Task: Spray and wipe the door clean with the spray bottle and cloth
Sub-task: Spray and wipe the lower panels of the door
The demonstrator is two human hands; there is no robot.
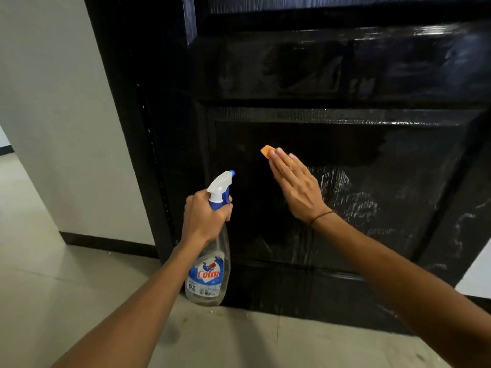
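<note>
A glossy black panelled door (372,160) fills the view ahead. My left hand (204,216) grips the neck of a clear spray bottle (210,261) with a white and blue trigger head, its nozzle aimed at the lower panel. My right hand (295,181) lies flat with straight fingers against that panel, pressing an orange cloth (266,150) to the door. Only a corner of the cloth shows past my fingertips. White wet streaks mark the panel to the right of my hand.
The black door frame (138,128) stands at the left, beside a white wall (53,102) with a dark skirting board. A pale tiled floor (79,288) runs below the door and off to the left.
</note>
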